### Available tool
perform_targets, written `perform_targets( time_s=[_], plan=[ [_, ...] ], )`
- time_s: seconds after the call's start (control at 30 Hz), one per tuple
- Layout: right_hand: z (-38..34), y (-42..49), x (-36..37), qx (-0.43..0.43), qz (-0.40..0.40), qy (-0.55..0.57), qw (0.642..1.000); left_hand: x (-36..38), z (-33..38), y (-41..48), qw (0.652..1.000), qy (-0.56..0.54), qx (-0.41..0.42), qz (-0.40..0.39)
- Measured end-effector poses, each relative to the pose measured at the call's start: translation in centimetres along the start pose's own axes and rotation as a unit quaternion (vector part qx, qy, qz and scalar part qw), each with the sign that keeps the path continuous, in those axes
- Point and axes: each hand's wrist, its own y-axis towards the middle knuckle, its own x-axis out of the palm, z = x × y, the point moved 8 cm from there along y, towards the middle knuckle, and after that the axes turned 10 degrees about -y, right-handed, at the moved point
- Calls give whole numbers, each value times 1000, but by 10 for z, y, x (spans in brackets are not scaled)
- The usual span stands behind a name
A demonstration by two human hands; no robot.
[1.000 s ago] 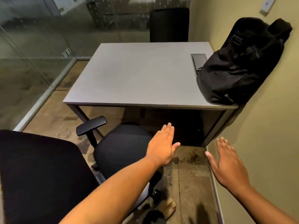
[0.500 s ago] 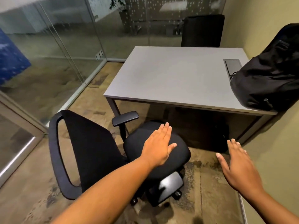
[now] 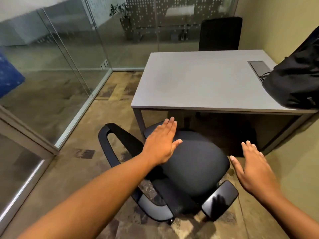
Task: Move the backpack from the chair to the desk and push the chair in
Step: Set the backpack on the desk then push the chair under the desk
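Already done: the backpack [image 3: 293, 80] lies on the desk [image 3: 198, 80], on the far right corner, leaning against the wall [image 3: 283, 23] and partly cut by the frame edge. It is well ahead of the right hand and above it.
Chair seat: the seat [image 3: 195, 161] has no bag on it, so I judge the first half of the task complete.
Left hand: the left hand [image 3: 162, 144] is flat and open, fingers together and stretched, over the left part of the seat. It holds nothing. Whether the palm touches the cushion or only hovers above it, I cannot tell.
Right hand: the right hand [image 3: 253, 166] is also open, fingers a little spread, and empty. It is in the air just to the right of the seat and touches nothing that I can see.
Chair position: the chair [image 3: 189, 178] stands outside the desk and is turned sideways. Its backrest [image 3: 119, 144] is to the left of the left hand, one armrest [image 3: 219, 202] is below the right hand, nearer to the person.
Left to do: the chair is not pushed in. Only the far edge of the seat is near the desk front.
Next need, as I judge: turn the chair to face the desk, then push it under the top between the legs.
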Motion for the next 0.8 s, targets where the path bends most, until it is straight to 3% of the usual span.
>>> perform_targets(
  time_s=[0.37,0.53,0.8],
  plan=[
    [-113,-22,-14,-22,23,44,999,-58,-106,-57,999,23,-26,18],
    [-148,-32,-14,-53,10,89,995,-73,-129,-82,997,26,-54,43],
    [-208,-55,-12,-82,-22,118,989,-73,-172,-89,999,15,-42,20]
  ],
)
